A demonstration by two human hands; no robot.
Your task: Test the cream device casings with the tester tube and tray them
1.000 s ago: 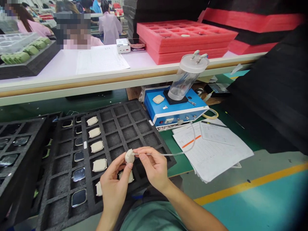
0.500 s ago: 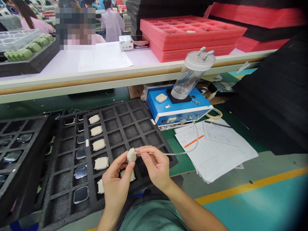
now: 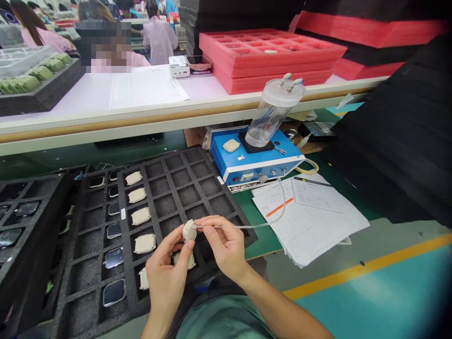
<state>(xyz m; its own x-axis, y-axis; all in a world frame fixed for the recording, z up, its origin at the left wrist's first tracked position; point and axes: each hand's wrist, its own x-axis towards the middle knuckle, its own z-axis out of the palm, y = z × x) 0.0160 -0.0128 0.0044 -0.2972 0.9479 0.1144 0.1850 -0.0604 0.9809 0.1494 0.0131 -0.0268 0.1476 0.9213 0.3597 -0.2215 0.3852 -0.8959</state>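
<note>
Between the thumb and fingers of my left hand (image 3: 168, 268) is a cream watch case (image 3: 189, 230), held edge-on above the black foam tray (image 3: 165, 205). My right hand (image 3: 226, 242) pinches a thin clear tube (image 3: 259, 226), whose tip meets the upper right side of the case. From there the tube curves over to the front of a blue box (image 3: 254, 162). More cream cases (image 3: 145, 244) sit in a column of the tray, one partly hidden below my hands. Dark-faced watch pieces (image 3: 114, 293) lie in the column left of them.
A clear cylinder (image 3: 270, 115) and another cream case (image 3: 231, 145) rest on the box. Papers (image 3: 307, 221) with a pen lie to its right. Red foam trays (image 3: 243, 63) stand on the shelf above. Another dark tray (image 3: 31, 216) is at left. People sit beyond the shelf.
The whole view has shifted slightly, so the scene sits a little further left. Both hands keep the same hold, with the tube tip still at the watch case.
</note>
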